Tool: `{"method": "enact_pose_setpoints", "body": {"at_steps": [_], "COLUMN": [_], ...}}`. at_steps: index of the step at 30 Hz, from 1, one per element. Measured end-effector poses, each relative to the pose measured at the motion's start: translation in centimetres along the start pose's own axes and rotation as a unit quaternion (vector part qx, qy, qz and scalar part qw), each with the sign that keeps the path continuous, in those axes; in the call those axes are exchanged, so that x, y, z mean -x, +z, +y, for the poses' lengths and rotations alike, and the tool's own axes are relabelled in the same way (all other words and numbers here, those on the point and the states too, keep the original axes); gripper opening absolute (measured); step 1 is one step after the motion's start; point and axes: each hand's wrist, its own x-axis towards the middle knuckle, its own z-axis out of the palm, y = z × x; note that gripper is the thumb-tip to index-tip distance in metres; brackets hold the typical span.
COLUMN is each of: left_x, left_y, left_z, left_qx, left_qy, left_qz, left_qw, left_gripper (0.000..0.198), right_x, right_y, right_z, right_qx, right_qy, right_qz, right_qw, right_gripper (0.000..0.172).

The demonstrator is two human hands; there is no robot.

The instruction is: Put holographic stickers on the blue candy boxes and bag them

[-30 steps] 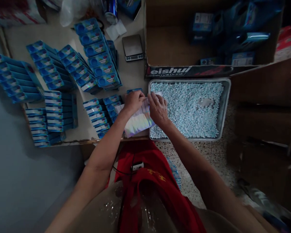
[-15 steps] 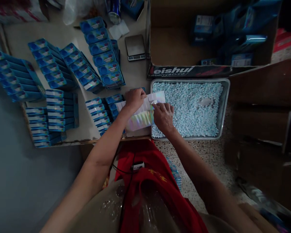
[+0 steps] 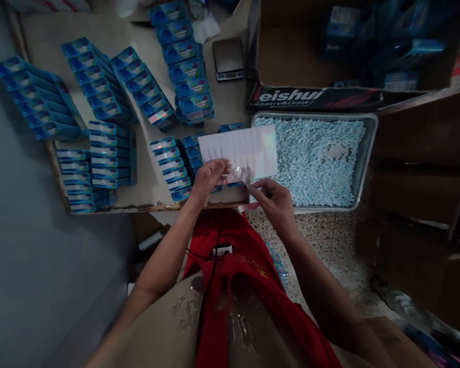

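A shiny white sticker sheet (image 3: 237, 151) with faint column lines and a rainbow sheen at its right end is tilted above the table's front part. My left hand (image 3: 211, 178) is closed at the sheet's lower left edge, thumb and fingers pinching it. Lower right of it, my right hand (image 3: 275, 202) pinches a thin, shiny strip (image 3: 248, 180) between thumb and forefinger. Blur hides whether that strip is fully off the sheet. Beneath and left of the sheet stand small blue boxes (image 3: 193, 148), partly covered by it.
Rows of blue boxes (image 3: 187, 69), some with pale seals, cover the table's left. A metal tray (image 3: 371, 153) of pale blue pellets sits right. Behind are a small scale (image 3: 229, 59) and a large carton (image 3: 291, 99) holding blue packs.
My left hand has shifted from the sheet's top edge to its lower edge, and the sheet has tilted. My right hand has pulled back toward my body. The whole view has shifted.
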Motion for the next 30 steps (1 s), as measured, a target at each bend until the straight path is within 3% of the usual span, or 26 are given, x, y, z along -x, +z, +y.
{"method": "enact_pose_setpoints", "body": {"at_steps": [3, 11, 17, 23, 26, 30], "left_x": [2.4, 5.1, 8.6, 10.8, 10.3, 9.4], "left_y": [-1.1, -2.9, -5.3, -8.9, -10.3, -11.1], "left_z": [-2.5, -6.2, -8.0, -9.1, -9.5, -10.0], "left_qx": [0.102, 0.117, 0.125, 0.103, 0.123, 0.165], "left_qy": [-0.083, -0.053, 0.015, 0.089, 0.1, 0.095], "left_qz": [-0.045, 0.048, 0.212, 0.417, 0.468, 0.478], "left_qw": [0.99, 0.991, 0.969, 0.898, 0.869, 0.857], "left_gripper": [0.074, 0.048, 0.039, 0.039, 0.042, 0.04], "right_x": [0.9, 3.3, 3.6, 1.1, 0.3, -0.2], "right_y": [1.4, 4.2, 7.7, 15.5, 18.5, 20.0], "right_z": [0.4, 2.4, 3.0, 3.4, 3.4, 3.6], "right_qx": [-0.018, 0.023, 0.1, 0.234, 0.295, 0.348], "right_qy": [0.01, 0.036, 0.019, -0.021, -0.017, -0.025], "right_qz": [-0.036, -0.116, -0.078, -0.065, -0.077, -0.077], "right_qw": [0.999, 0.992, 0.992, 0.97, 0.952, 0.934], "right_gripper": [0.031, 0.037, 0.039, 0.035, 0.035, 0.035]}}
